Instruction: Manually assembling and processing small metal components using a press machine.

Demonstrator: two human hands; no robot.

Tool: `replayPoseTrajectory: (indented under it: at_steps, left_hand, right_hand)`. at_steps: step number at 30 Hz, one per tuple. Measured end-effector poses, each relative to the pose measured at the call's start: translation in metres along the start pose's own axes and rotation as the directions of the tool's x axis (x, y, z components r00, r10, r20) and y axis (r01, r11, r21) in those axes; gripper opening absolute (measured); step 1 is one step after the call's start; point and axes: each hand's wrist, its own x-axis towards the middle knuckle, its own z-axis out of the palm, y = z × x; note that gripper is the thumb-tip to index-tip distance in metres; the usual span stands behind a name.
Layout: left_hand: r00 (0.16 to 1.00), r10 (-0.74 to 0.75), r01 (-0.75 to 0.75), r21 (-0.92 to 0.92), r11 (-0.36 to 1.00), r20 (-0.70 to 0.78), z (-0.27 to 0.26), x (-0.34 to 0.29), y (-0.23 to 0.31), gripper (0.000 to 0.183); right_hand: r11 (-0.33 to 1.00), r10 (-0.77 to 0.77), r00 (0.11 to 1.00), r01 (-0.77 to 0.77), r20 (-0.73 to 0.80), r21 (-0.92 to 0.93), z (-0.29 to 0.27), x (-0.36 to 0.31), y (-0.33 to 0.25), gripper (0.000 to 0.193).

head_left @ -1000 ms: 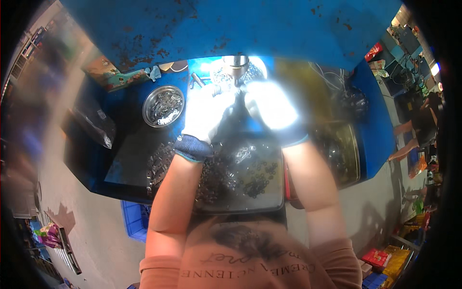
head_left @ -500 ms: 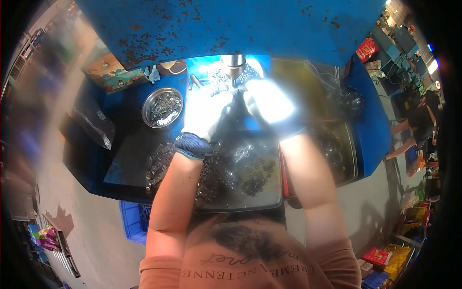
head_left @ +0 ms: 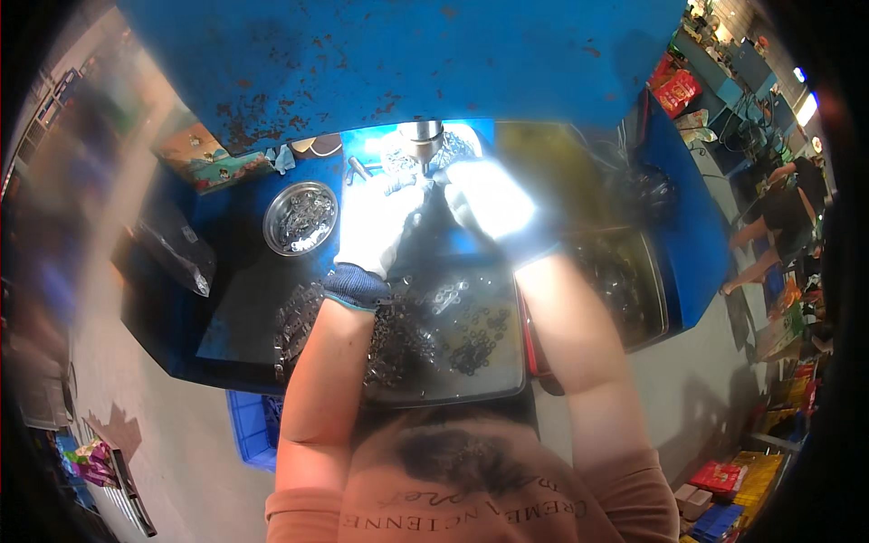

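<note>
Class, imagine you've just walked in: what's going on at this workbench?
A person in white gloves has the left hand and right hand close together beneath the metal spindle. Glare hides what, if anything, the fingers grip. A round metal bowl of small metal parts sits to the left, and a tray of loose parts lies nearer the person.

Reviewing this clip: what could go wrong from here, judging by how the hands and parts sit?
Pinching: the gloved left hand and right hand are close to the lower end of the metal cylinder; if it moves down, fingers might be caught.
Missed misplacement: strong glare washes out both gloves, so a badly seated piece could go unnoticed on camera.
Spilling: the left forearm overlaps the tray of loose parts in view and might brush some.
</note>
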Motion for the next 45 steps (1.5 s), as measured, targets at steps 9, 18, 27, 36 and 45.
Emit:
replayPoseTrajectory:
  at_steps: [9, 18, 27, 36, 45]
  left_hand:
    - [0.988, 0.132, -0.142, 0.156, 0.977, 0.078, 0.0, 0.001, 0.017, 0.018]
    - [0.971, -0.07, 0.082, -0.042, 0.996, 0.23, -0.004, -0.064, 0.005, 0.021]
    - [0.929, -0.246, 0.293, -0.145, 0.945, 0.275, 0.009, -0.13, 0.021, 0.03]
    - [0.986, -0.156, 0.145, -0.165, 0.976, -0.051, -0.02, -0.133, -0.005, 0.02]
    - [0.98, -0.19, 0.16, -0.35, 0.923, -0.052, -0.018, -0.149, -0.038, 0.03]
  right_hand:
    - [0.988, 0.022, 0.986, -0.046, 0.165, 0.146, 0.005, 0.01, -0.012, 0.016]
    - [0.926, -0.028, 0.958, 0.133, 0.286, -0.353, -0.009, -0.034, 0.02, 0.015]
    - [0.869, -0.171, 0.948, 0.274, 0.269, -0.413, -0.009, -0.09, 0.058, 0.019]
    - [0.879, -0.335, 0.905, 0.199, -0.263, -0.434, -0.044, -0.107, 0.053, 0.025]
    - [-0.148, -0.295, 0.814, 0.479, 0.501, -0.865, -0.007, -0.144, 0.082, 0.009]
